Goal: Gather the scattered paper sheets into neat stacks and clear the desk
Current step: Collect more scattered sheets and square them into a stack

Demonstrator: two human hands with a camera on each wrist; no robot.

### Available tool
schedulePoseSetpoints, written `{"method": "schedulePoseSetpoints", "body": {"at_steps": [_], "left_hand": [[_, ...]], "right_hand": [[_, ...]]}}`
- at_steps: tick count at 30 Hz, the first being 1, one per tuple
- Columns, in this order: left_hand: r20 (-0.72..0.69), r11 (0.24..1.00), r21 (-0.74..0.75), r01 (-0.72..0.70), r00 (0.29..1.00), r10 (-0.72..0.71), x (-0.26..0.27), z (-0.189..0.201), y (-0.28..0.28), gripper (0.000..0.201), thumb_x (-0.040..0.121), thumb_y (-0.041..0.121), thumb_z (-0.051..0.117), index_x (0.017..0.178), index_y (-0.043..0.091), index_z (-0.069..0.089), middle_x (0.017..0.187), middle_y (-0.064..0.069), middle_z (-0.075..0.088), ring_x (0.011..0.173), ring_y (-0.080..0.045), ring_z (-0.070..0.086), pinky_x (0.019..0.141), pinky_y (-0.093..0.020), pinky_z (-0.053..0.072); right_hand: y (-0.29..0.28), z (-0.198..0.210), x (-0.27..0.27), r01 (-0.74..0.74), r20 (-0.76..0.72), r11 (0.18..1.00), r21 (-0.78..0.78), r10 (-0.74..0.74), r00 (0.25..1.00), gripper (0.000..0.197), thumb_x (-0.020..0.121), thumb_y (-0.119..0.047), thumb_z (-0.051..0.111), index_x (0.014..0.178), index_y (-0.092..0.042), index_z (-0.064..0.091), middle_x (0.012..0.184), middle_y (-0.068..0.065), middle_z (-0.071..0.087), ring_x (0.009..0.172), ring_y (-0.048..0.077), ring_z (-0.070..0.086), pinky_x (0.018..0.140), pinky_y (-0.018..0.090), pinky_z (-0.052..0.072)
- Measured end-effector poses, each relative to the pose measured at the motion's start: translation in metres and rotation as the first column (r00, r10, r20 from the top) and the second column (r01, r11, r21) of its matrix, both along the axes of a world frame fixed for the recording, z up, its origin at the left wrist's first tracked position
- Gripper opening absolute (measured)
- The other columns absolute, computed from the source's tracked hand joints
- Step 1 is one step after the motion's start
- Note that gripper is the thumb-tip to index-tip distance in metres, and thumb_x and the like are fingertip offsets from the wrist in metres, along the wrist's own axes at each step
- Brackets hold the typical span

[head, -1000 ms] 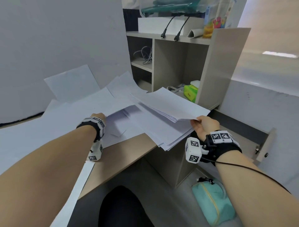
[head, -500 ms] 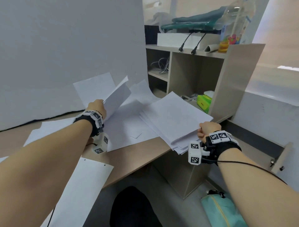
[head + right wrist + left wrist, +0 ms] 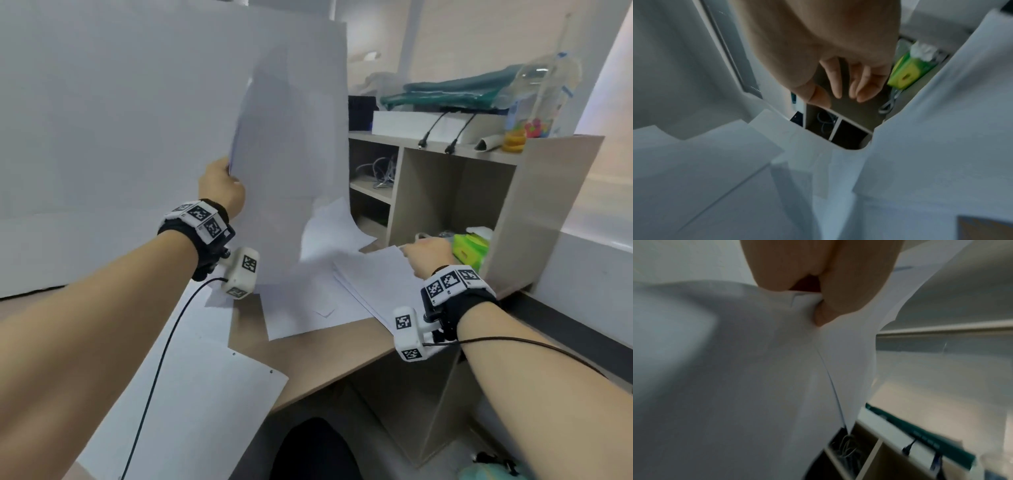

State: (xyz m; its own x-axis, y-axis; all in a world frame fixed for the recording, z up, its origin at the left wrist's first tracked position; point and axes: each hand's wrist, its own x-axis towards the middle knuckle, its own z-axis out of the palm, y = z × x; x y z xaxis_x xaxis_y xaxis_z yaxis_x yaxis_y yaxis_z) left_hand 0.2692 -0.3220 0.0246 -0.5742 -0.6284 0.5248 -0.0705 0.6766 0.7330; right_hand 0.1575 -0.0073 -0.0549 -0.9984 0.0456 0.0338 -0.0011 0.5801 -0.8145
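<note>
My left hand [image 3: 221, 186] is raised above the desk and pinches the lower edge of a few white sheets [image 3: 284, 154], which stand nearly upright before the partition. The left wrist view shows the thumb and fingers [image 3: 824, 288] pinched on those sheets [image 3: 756, 369]. A stack of paper [image 3: 373, 277] lies at the desk's right end. My right hand [image 3: 424, 255] is at the stack's far edge; in the right wrist view its fingers [image 3: 846, 84] are loosely extended and hold nothing. Loose sheets [image 3: 308, 301] lie spread left of the stack.
A punched white sheet [image 3: 205, 394] hangs over the wooden desk's [image 3: 308, 356] front edge. A shelf unit [image 3: 531, 205] with cables and a green tissue box [image 3: 471, 248] stands at the back right. A white partition [image 3: 102, 120] closes the left. A teal bag [image 3: 493, 471] lies on the floor.
My left hand has lifted its sheets from the desk to well above it. My right hand has let go of the stack's near corner and moved to its far edge.
</note>
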Motion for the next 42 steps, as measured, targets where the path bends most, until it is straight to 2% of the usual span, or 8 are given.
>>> {"method": "schedulePoseSetpoints", "body": {"at_steps": [5, 12, 16, 20, 24, 28, 35, 42], "left_hand": [[-0.212, 0.960, 0.267, 0.083, 0.977, -0.025, 0.028, 0.020, -0.041, 0.021, 0.086, -0.001, 0.054, 0.099, 0.007, 0.069, 0.081, -0.008, 0.060, 0.064, -0.023, 0.058, 0.055, -0.025, 0.046], [-0.264, 0.767, 0.639, 0.058, 0.953, 0.148, 0.066, 0.003, -0.098, 0.036, 0.085, 0.004, 0.070, 0.120, -0.001, 0.061, 0.090, -0.007, 0.059, 0.080, -0.021, 0.059, 0.062, -0.026, 0.047], [-0.234, 0.676, 0.735, 0.054, 0.956, 0.177, 0.086, -0.028, -0.125, 0.046, 0.091, 0.009, 0.065, 0.136, 0.005, 0.058, 0.117, -0.014, 0.065, 0.105, -0.032, 0.064, 0.079, -0.031, 0.052], [0.012, 0.631, 0.768, -0.114, 0.986, 0.164, 0.105, -0.068, -0.137, 0.051, 0.095, 0.007, 0.060, 0.144, -0.002, 0.046, 0.143, -0.023, 0.053, 0.065, -0.021, 0.049, 0.039, -0.018, 0.047], [0.338, 0.566, 0.762, -0.315, 0.939, 0.068, 0.124, -0.103, -0.158, 0.052, 0.098, 0.009, 0.057, 0.147, -0.002, 0.044, 0.130, -0.016, 0.058, 0.055, -0.026, 0.051, 0.049, -0.034, 0.041], [0.558, 0.655, 0.631, -0.415, 0.830, -0.012, 0.144, -0.127, -0.165, 0.039, 0.103, 0.003, 0.050, 0.139, -0.009, 0.050, 0.141, -0.024, 0.054, 0.120, -0.040, 0.058, 0.099, -0.043, 0.045], [0.672, 0.754, 0.504, -0.421, 0.740, -0.035, 0.156, -0.147, -0.154, 0.041, 0.098, -0.002, 0.052, 0.137, -0.015, 0.048, 0.145, -0.031, 0.049, 0.135, -0.042, 0.049, 0.081, -0.037, 0.044], [0.646, 0.788, 0.439, -0.432, 0.761, 0.058, 0.169, -0.126, -0.149, 0.035, 0.100, 0.012, 0.057, 0.127, -0.010, 0.056, 0.106, -0.030, 0.066, 0.076, -0.038, 0.061, 0.062, -0.033, 0.040]], "right_hand": [[-0.076, 0.019, 0.018, -0.247, 0.026, 0.903, -0.351, 0.272, 0.962, 0.033, 0.083, -0.030, 0.073, 0.108, -0.009, 0.066, 0.114, 0.013, 0.065, 0.110, 0.033, 0.062, 0.086, 0.043, 0.053], [-0.145, -0.001, 0.042, -0.397, 0.120, 0.658, -0.640, 0.596, 0.794, 0.132, 0.035, -0.059, 0.077, 0.153, -0.020, 0.029, 0.146, 0.013, 0.043, 0.132, 0.035, 0.043, 0.106, 0.048, 0.039], [-0.170, -0.035, 0.043, -0.407, 0.191, 0.706, -0.580, 0.603, 0.775, 0.116, 0.061, -0.042, 0.088, 0.155, -0.024, 0.022, 0.149, 0.009, 0.041, 0.131, 0.034, 0.043, 0.104, 0.047, 0.042], [-0.186, -0.057, 0.044, -0.576, 0.172, 0.762, -0.297, 0.636, 0.752, 0.082, 0.079, -0.018, 0.083, 0.146, -0.014, 0.035, 0.119, 0.001, 0.057, 0.106, 0.016, 0.053, 0.087, 0.028, 0.042], [-0.193, -0.065, 0.048, -0.657, 0.255, 0.743, -0.127, 0.665, 0.702, 0.089, 0.081, -0.023, 0.081, 0.153, -0.011, 0.030, 0.145, 0.011, 0.045, 0.129, 0.028, 0.047, 0.094, 0.032, 0.040], [-0.190, -0.059, 0.044, -0.583, 0.274, 0.796, -0.160, 0.604, 0.749, 0.093, 0.074, -0.050, 0.079, 0.149, -0.012, 0.039, 0.151, 0.009, 0.041, 0.130, 0.029, 0.047, 0.101, 0.040, 0.043], [-0.158, -0.051, 0.038, -0.245, 0.477, 0.809, -0.535, 0.528, 0.703, 0.073, 0.091, -0.044, 0.066, 0.148, -0.011, 0.033, 0.127, 0.015, 0.049, 0.096, 0.036, 0.061, 0.047, 0.039, 0.055], [-0.148, -0.064, 0.035, -0.277, 0.544, 0.771, -0.573, 0.611, 0.575, 0.089, 0.070, -0.062, 0.072, 0.134, -0.002, 0.056, 0.126, 0.025, 0.063, 0.115, 0.046, 0.061, 0.103, 0.055, 0.043]]}}
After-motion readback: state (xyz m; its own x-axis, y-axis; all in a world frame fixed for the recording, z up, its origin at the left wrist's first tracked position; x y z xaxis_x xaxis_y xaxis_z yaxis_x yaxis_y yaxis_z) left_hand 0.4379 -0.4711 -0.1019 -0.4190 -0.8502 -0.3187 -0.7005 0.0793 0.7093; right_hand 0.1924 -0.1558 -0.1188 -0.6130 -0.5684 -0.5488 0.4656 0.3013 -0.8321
